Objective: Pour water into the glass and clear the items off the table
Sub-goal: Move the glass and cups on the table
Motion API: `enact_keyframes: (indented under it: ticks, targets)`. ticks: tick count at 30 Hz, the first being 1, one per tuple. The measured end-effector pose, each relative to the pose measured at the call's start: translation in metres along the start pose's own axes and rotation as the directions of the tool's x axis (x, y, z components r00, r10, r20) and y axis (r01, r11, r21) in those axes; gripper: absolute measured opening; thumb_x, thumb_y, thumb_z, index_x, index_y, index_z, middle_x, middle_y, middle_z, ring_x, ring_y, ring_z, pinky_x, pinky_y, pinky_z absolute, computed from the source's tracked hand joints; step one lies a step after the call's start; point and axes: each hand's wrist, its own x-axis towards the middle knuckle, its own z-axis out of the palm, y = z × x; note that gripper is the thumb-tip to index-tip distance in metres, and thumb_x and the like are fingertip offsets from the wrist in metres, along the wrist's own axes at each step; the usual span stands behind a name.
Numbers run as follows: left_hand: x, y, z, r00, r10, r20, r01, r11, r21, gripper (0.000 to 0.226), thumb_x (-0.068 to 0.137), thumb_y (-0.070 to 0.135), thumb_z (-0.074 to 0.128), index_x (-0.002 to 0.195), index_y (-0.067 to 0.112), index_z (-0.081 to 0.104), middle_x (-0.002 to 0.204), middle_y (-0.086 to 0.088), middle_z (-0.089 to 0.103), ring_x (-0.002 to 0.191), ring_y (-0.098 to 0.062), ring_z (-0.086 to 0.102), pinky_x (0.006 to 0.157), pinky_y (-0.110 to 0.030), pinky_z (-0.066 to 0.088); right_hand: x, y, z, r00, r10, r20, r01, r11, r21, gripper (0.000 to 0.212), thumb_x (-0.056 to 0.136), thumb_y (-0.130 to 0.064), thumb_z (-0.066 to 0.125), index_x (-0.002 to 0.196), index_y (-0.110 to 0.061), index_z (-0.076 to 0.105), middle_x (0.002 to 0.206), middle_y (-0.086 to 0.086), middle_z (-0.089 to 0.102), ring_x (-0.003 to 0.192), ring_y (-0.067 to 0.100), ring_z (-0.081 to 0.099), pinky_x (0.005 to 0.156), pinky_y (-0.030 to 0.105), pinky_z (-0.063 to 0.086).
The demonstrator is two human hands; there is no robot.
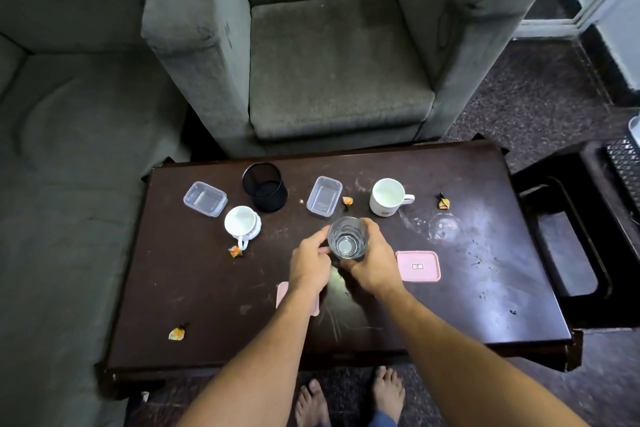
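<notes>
Over mid-table: right hand point(372, 263) wraps the glass point(347, 242) from its right side. The left hand point(309, 262) closes on its left side with thumb and fingers.
Glass: upright between both hands, above the table point(450, 305); whether it rests on the top or is lifted cannot be told.
Water: the base shows clearly through the glass, so a fill cannot be confirmed. No jug or bottle is in view.
Near the hands: pink lid point(418, 266) just to the right, a second pink lid point(282, 295) partly under the left forearm.
Further out: mug point(386, 197), cup point(241, 224), two clear tubs point(205, 198) point(324, 196), mesh pot point(265, 187), four wrappers point(177, 333) scattered.
Wet patch point(445, 227): a shiny smear right of the glass.
Progress: early, by my reading. The pour is unproven and clearing has barely begun, since nearly everything sits on the table.
</notes>
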Motion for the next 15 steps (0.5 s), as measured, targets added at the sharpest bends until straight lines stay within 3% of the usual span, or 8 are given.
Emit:
enact_keyframes:
  ticks: [2,5,7,9,11,15]
  targets:
    - [0.0,-0.001,0.0,1.0,0.003,0.0,-0.003,1.0,-0.001,0.072,0.086,-0.009,0.036,0.13,0.041,0.063,0.113,0.016,0.071,0.105,-0.008,0.069,0.095,-0.041,0.056,0.001,0.001,0.001,1.0,0.014,0.006,-0.014,1.0,-0.011,0.079,0.067,-0.021,0.087,0.125,-0.044,0.038,0.11,-0.018,0.066,0.101,0.01,0.065,0.085,0.025,0.049]
    - [-0.005,0.004,-0.001,1.0,-0.002,0.012,0.001,0.997,0.083,0.071,0.089,-0.008,0.036,0.145,0.032,0.049,0.138,0.009,0.062,0.121,-0.015,0.062,0.107,-0.038,0.048,-0.002,-0.003,-0.003,0.999,0.019,0.03,-0.017,0.999,-0.044,0.1,0.066,-0.021,0.086,0.145,-0.034,0.027,0.133,-0.006,0.058,0.12,0.018,0.06,0.1,0.035,0.049]
    - [-0.011,0.013,-0.005,0.999,0.007,-0.051,0.003,0.982,0.188,0.069,0.09,-0.005,0.039,0.152,0.026,0.039,0.147,0.005,0.054,0.132,-0.021,0.053,0.112,-0.036,0.04,-0.008,-0.011,-0.011,0.999,0.018,0.038,-0.016,0.999,-0.034,0.114,0.066,-0.023,0.085,0.155,-0.031,0.013,0.141,-0.002,0.052,0.127,0.018,0.055,0.106,0.039,0.046]
    - [-0.018,0.033,-0.01,0.99,0.062,-0.129,-0.029,0.97,0.24,0.062,0.093,0.001,0.042,0.151,0.025,0.041,0.145,0.0,0.055,0.13,-0.026,0.053,0.107,-0.036,0.04,-0.014,-0.024,-0.026,0.999,0.021,0.037,-0.02,0.999,-0.033,0.118,0.067,-0.019,0.082,0.156,-0.035,0.006,0.139,-0.002,0.052,0.124,0.017,0.056,0.104,0.037,0.047]
    - [-0.024,0.063,-0.014,0.976,0.148,-0.161,-0.102,0.959,0.263,0.053,0.095,0.005,0.043,0.145,0.021,0.049,0.139,-0.005,0.057,0.125,-0.03,0.055,0.1,-0.037,0.042,-0.016,-0.04,-0.048,1.0,0.023,-0.01,-0.024,0.998,-0.052,0.103,0.071,-0.011,0.075,0.155,-0.029,0.019,0.136,0.0,0.056,0.122,0.022,0.058,0.1,0.033,0.047]
    - [-0.041,0.14,-0.009,0.944,0.301,-0.135,-0.257,0.927,0.273,0.045,0.095,0.003,0.043,0.135,0.016,0.059,0.132,-0.003,0.064,0.123,-0.026,0.057,0.098,-0.03,0.04,-0.026,-0.082,-0.107,0.984,-0.006,-0.176,-0.007,0.998,-0.07,0.06,0.083,-0.016,0.072,0.14,-0.015,0.051,0.125,0.005,0.065,0.113,0.026,0.063,0.099,0.035,0.047]
